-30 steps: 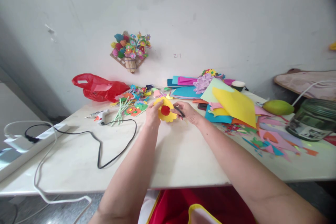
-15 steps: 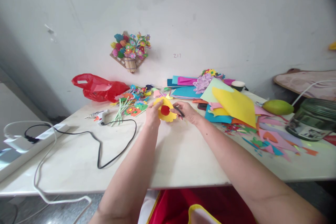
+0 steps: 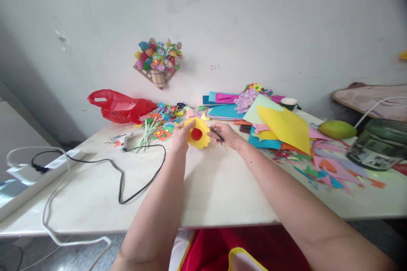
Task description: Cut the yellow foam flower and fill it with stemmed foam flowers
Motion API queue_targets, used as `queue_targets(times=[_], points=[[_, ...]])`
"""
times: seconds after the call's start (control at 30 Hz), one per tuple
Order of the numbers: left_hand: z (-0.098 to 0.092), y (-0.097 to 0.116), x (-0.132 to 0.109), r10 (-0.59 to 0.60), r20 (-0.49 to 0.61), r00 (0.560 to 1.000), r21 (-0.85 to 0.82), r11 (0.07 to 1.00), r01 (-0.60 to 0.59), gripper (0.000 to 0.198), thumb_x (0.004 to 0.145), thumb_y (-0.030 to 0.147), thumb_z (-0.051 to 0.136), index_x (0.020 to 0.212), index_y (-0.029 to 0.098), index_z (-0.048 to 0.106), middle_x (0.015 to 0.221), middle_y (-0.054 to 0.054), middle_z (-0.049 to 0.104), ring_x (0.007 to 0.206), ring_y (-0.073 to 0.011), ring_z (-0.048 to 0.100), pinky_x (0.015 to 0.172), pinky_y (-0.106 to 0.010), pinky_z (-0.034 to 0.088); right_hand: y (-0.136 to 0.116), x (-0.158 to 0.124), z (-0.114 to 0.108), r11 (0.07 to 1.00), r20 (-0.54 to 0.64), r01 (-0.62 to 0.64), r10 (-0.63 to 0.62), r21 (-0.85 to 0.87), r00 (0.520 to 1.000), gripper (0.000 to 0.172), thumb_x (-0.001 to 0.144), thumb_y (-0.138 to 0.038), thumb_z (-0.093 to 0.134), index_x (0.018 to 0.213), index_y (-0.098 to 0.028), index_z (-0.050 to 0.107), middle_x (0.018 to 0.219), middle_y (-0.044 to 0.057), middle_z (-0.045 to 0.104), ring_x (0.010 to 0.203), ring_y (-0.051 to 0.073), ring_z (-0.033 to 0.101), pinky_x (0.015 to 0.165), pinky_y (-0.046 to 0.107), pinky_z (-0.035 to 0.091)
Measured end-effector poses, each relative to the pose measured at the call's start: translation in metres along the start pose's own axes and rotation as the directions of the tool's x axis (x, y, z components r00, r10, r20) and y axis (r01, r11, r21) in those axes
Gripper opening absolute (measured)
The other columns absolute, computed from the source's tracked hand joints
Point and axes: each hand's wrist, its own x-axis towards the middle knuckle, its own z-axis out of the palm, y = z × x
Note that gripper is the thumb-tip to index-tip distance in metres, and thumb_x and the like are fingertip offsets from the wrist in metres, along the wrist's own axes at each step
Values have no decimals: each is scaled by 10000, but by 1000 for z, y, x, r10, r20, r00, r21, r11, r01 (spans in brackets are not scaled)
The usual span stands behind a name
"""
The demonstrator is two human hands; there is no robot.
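Note:
A yellow flower (image 3: 202, 142) with a scalloped edge and a round red centre is held above the table. My left hand (image 3: 182, 133) pinches it at its left side, thumb on the front. In my right hand (image 3: 224, 132) are scissors (image 3: 216, 134) with dark handles, close to the flower's right edge. Their blades are hard to make out. Just left of my left hand lie an orange foam flower (image 3: 161, 134) and several pale green sticks (image 3: 148, 132).
A white glue gun (image 3: 125, 141) with a black cord and a red plastic bag (image 3: 122, 106) are on the left. On the right are coloured foam sheets (image 3: 284, 125), scraps (image 3: 332, 169), a green mango-like fruit (image 3: 337, 129) and a glass jar (image 3: 378, 146).
My left hand has shifted slightly left with the yellow flower, which now faces me more fully. My right hand with the scissors has hardly moved.

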Motion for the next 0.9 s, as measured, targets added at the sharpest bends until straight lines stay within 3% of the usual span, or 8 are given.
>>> queue_targets(times=[0.4, 0.9], points=[[-10, 9, 3, -20, 19, 1000, 111, 994, 18, 346, 432, 336, 815, 643, 111, 657, 590, -45, 657, 513, -166, 599, 523, -274, 465, -2, -1, 1, 999, 37, -5, 7, -49, 999, 317, 639, -355, 727, 819, -137, 585, 464, -72, 499, 360, 42, 374, 359, 182, 249], [-18, 14, 4, -38, 65, 997, 163, 986, 27, 350, 437, 342, 821, 643, 109, 661, 603, -60, 667, 511, -174, 605, 513, -276, 467, 1, 1, -1, 991, 59, 3, 4, -131, 998, 397, 617, -419, 747, 844, -131, 594, 473, -72, 497, 355, 38, 366, 353, 181, 253]])
